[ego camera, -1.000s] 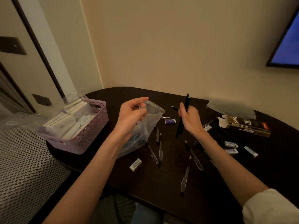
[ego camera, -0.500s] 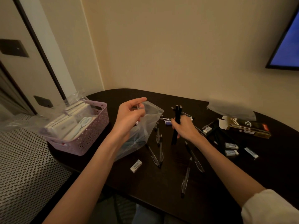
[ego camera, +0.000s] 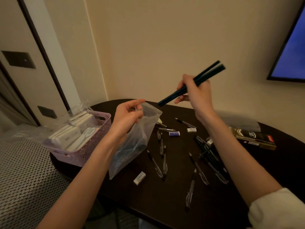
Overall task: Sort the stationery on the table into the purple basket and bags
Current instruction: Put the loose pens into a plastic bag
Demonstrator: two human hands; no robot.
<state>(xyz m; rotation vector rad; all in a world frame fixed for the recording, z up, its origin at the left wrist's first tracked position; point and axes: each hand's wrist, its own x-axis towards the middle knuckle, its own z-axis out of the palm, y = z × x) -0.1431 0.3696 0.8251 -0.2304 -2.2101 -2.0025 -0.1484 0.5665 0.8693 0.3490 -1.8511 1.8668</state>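
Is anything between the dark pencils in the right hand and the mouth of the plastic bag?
Nothing visible. The right hand holds the dark pencils in the air, tips aimed down at the plastic bag, whose mouth the left hand pinches open.

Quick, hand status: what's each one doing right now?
Left hand: pinches the rim of the clear plastic bag, holding it up.
Right hand: grips a bundle of dark pencils, raised above the table.
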